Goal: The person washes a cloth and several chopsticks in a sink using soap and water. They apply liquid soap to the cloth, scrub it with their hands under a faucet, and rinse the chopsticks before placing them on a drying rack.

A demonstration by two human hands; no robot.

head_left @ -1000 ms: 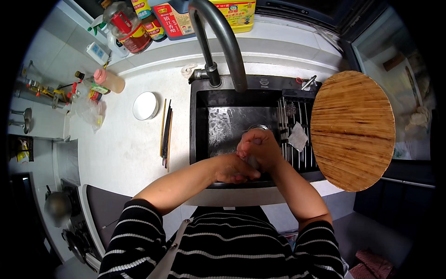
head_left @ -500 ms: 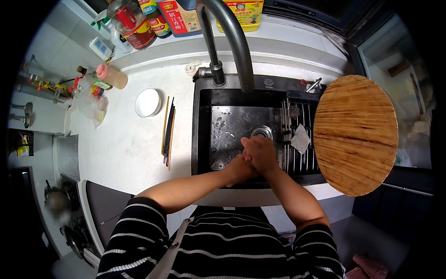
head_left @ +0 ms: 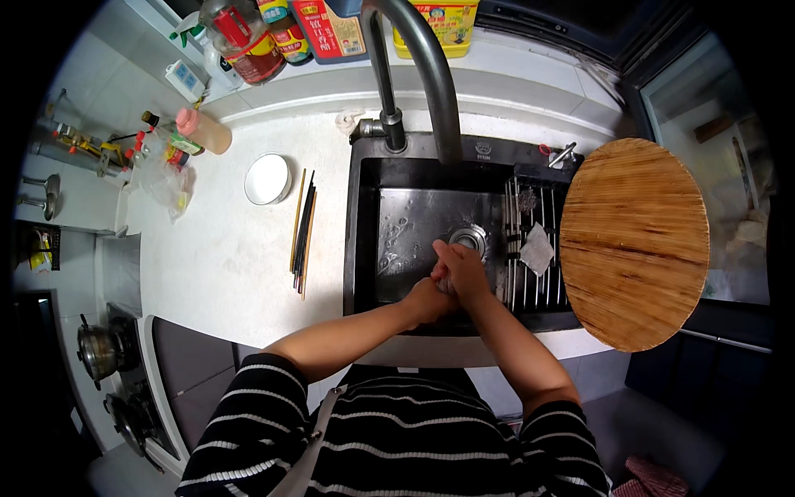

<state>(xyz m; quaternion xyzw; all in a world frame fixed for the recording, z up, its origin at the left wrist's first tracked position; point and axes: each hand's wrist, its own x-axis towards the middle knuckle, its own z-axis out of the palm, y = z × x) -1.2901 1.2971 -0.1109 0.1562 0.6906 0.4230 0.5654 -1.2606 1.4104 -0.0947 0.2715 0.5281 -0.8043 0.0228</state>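
Note:
Over the near part of the black sink (head_left: 354, 248), my two hands are pressed together. My left hand (head_left: 427, 301) is closed, its fingers curled under the other hand. My right hand (head_left: 464, 269) is closed against it, with the thumb side toward the drain (head_left: 470, 235). A small greyish patch shows between the palms; what it is cannot be made out. Above the basin arches the dark metal faucet (head_left: 445, 108), with no stream visible from it. Water drops lie on the basin floor.
Right of the basin, a rack holds a grey cloth (head_left: 537, 249) and a steel-wool scrubber (head_left: 527, 200). A round wooden board (head_left: 636, 244) stands beside it. On the left counter are a white bowl (head_left: 267, 180) and several chopsticks (head_left: 304, 236). Bottles (head_left: 329, 31) line the back ledge.
The view has shifted slightly. My hands stay together over the sink, the right one turned a little, and the greyish patch between them now shows. Fewer drops show on the basin floor.

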